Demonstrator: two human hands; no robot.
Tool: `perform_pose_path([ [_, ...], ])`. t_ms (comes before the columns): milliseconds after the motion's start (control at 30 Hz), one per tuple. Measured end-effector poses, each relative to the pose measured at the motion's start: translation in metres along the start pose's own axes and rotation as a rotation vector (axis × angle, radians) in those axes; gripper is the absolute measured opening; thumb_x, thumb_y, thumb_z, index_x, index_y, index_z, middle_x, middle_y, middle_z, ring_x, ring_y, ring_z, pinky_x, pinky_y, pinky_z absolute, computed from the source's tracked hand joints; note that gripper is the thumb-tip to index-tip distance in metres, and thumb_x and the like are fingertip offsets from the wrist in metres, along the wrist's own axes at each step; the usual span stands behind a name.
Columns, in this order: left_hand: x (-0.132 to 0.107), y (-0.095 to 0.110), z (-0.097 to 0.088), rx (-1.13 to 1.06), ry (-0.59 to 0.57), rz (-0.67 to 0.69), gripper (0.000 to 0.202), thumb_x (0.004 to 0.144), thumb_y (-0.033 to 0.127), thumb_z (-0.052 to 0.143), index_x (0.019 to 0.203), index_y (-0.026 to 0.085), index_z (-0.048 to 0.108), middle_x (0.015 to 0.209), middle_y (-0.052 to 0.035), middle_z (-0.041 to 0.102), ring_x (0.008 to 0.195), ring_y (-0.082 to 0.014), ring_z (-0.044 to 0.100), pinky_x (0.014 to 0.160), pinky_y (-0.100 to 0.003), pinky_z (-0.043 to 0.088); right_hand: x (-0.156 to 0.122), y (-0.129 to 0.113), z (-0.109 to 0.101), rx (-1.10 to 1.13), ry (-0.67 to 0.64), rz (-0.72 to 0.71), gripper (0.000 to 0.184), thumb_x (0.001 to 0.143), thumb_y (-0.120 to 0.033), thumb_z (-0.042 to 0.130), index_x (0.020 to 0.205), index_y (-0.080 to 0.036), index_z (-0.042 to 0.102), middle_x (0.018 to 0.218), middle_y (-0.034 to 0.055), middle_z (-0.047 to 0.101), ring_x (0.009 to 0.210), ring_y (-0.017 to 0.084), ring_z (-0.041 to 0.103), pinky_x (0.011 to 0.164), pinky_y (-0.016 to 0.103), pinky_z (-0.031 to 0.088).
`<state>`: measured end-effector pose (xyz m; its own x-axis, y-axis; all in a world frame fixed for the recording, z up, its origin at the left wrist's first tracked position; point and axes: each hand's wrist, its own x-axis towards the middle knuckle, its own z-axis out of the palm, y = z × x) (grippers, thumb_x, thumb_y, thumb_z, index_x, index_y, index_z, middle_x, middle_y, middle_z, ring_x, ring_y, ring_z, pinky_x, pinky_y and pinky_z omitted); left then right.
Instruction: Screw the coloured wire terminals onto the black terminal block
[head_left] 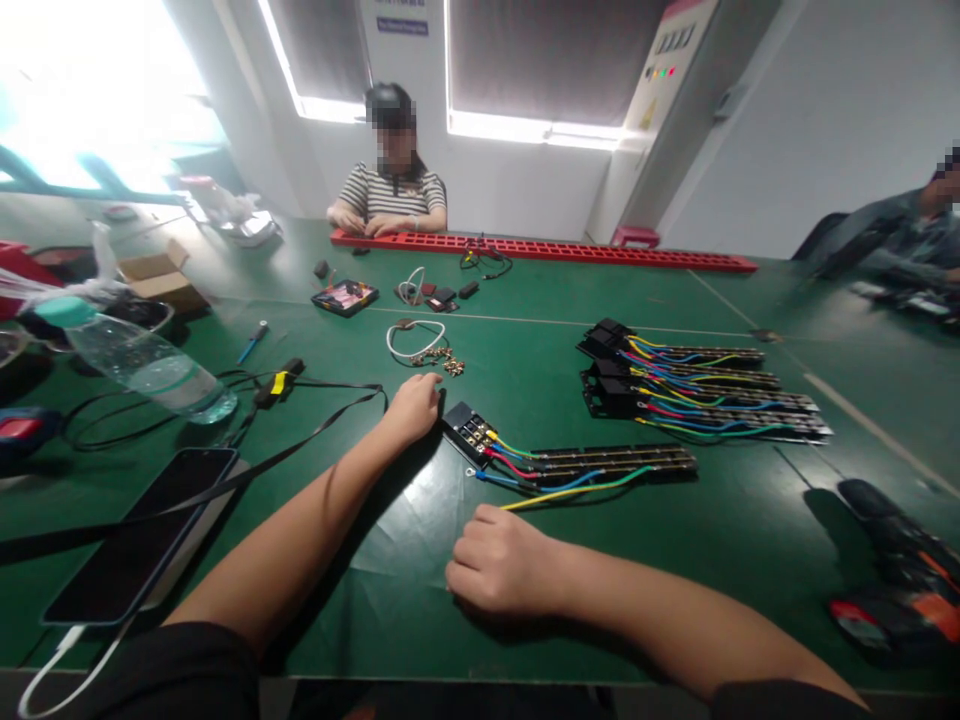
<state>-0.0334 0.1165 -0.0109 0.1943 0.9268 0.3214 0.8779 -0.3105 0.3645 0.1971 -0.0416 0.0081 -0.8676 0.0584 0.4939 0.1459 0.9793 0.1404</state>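
My left hand [415,408] lies low over the table with its fingers partly stretched and apart. Its fingertips are just short of a small pile of brass-coloured screws [452,366] and beside the left edge of a black terminal block [471,432]. Coloured wires run from this block to a long dark strip assembly [615,462]. My right hand [504,565] is closed in a fist in front of the assembly. The free end of a yellow-green wire [559,494] runs into its fingers. A blue wire with a ring terminal [471,473] lies loose by the block.
Several similar wired assemblies [705,385] lie at right, with a power screwdriver [892,570] nearer. At left are a phone [142,540], bottle [150,360] and black cable [322,430]. Behind the screws lies a white cable loop [415,340]. A person [394,190] sits opposite by a red rail [562,250].
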Motion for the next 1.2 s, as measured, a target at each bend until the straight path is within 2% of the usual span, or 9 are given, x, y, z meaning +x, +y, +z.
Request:
perform_pose_path([
  [200,0.011,0.012,-0.008,0.135,-0.135,-0.086,0.031,0.097,0.022,0.046,0.121,0.018,0.065,0.101,-0.0137,0.069,0.093,-0.0278,0.07,0.088,-0.04,0.056,-0.002,0.001,-0.001,0.02,-0.032,0.022,0.025,0.092,-0.02,0.06,0.071,-0.021,0.047,0.062,-0.0034,0.049,0.055,0.014,0.04,0.062,0.033,0.024],
  [300,0.019,0.017,-0.01,0.197,-0.178,-0.099,0.038,0.099,0.023,0.045,0.133,0.023,0.061,0.103,-0.0125,0.07,0.093,-0.0271,0.071,0.086,-0.038,0.056,-0.003,0.001,-0.001,0.027,-0.07,0.043,0.024,0.092,-0.02,0.06,0.071,-0.02,0.048,0.062,-0.003,0.05,0.055,0.014,0.039,0.062,0.033,0.025],
  [367,0.024,0.02,-0.009,0.23,-0.193,-0.098,0.046,0.099,0.024,0.046,0.143,0.028,0.054,0.109,-0.0124,0.07,0.095,-0.0272,0.072,0.086,-0.038,0.056,-0.004,0.002,-0.001,0.044,-0.096,0.063,0.023,0.092,-0.022,0.06,0.072,-0.02,0.049,0.062,-0.0029,0.051,0.055,0.014,0.04,0.062,0.034,0.025],
  [467,0.028,0.021,-0.006,0.266,-0.209,-0.097,0.051,0.099,0.025,0.047,0.149,0.034,0.049,0.115,-0.012,0.069,0.097,-0.0281,0.072,0.085,-0.038,0.057,-0.006,0.003,0.0,0.062,-0.112,0.076,0.023,0.093,-0.026,0.06,0.074,-0.02,0.049,0.064,-0.0029,0.052,0.057,0.014,0.04,0.063,0.034,0.025],
  [767,0.025,0.022,-0.003,0.307,-0.236,-0.079,0.056,0.101,0.024,0.042,0.155,0.037,0.041,0.111,-0.0119,0.068,0.095,-0.0304,0.073,0.082,-0.038,0.057,-0.005,0.005,-0.004,0.062,-0.146,0.097,0.023,0.095,-0.024,0.059,0.075,-0.019,0.051,0.065,-0.0024,0.054,0.058,0.013,0.041,0.063,0.034,0.023],
  [1033,0.024,0.024,-0.005,0.332,-0.262,-0.059,0.059,0.097,0.016,0.042,0.152,0.034,0.047,0.11,-0.0119,0.068,0.094,-0.0299,0.074,0.081,-0.038,0.056,-0.004,0.004,-0.004,0.076,-0.176,0.11,0.022,0.096,-0.024,0.058,0.076,-0.019,0.052,0.066,-0.0019,0.055,0.059,0.013,0.041,0.063,0.034,0.023],
  [1200,0.021,0.027,-0.008,0.339,-0.243,-0.067,0.042,0.099,0.02,0.04,0.136,0.028,0.06,0.11,-0.0116,0.069,0.096,-0.0292,0.073,0.083,-0.038,0.056,-0.003,0.003,-0.004,0.084,-0.175,0.121,0.023,0.097,-0.025,0.056,0.076,-0.019,0.051,0.067,-0.0019,0.055,0.059,0.014,0.04,0.064,0.034,0.021],
])
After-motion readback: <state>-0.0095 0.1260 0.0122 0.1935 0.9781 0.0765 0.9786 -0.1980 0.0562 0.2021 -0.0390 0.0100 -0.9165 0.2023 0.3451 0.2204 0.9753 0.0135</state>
